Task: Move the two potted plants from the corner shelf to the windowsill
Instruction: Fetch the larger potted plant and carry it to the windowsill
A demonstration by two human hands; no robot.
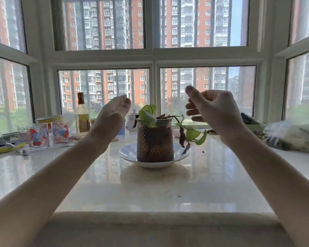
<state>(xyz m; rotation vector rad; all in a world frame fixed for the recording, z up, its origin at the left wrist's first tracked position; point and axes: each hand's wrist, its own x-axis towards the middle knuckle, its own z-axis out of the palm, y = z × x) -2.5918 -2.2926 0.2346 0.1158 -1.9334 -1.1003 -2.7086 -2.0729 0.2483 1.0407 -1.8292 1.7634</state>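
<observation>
Fingers (192, 106) slack, empty (right blurred, maybe half-curled) | my left hand (112, 114), right hand (215, 113) flank pot (155, 141), clear | pot in saucer (128, 154) on sill (150, 189), for drips

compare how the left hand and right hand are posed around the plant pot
The left hand has its fingers together and nearly straight; the right hand has its fingers spread and loosely curled. The left hand's fingers point up toward the window; the right hand's point sideways at the left hand. Both hover beside the plant pot, holding nothing, not touching it.
</observation>
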